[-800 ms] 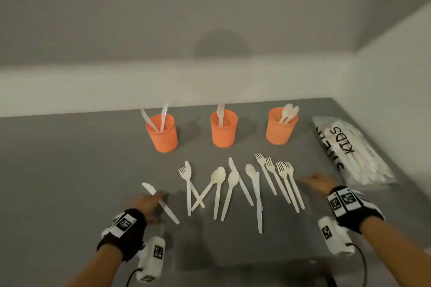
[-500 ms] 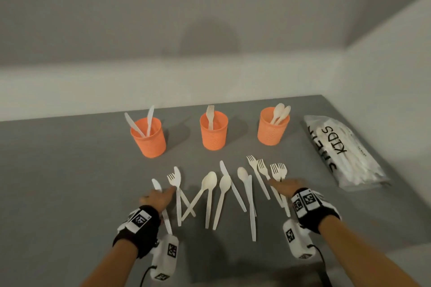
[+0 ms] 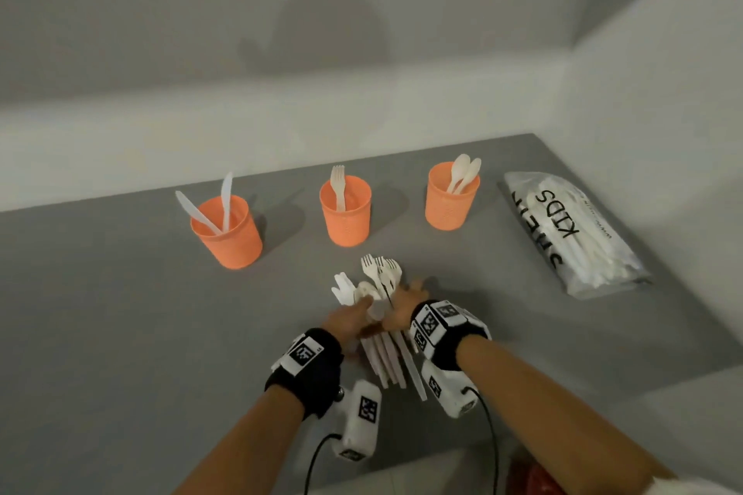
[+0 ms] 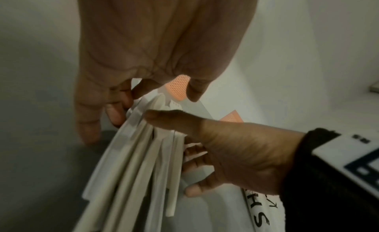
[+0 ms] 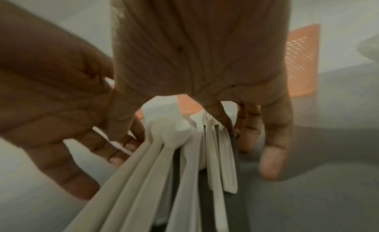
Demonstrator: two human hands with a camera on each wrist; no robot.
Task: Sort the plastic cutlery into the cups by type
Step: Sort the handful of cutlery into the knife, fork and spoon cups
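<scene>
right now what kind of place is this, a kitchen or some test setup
Likely a staged test setup, not a kitchen: a bare grey table against plain walls, three matching orange cups in a row, and marker-tagged wrist cameras on both arms.

The white plastic cutlery lay bunched in one bundle on the table, fork heads fanned toward the middle cup. Knives stood in the left cup, spoons in the right cup.

Take the middle cup as your landmark. To its left and right stand two more orange cups, with open gray table in the gaps between. Nearer you, a gathered cutlery bundle blocks that approach. Far right lies a plastic bag.
</scene>
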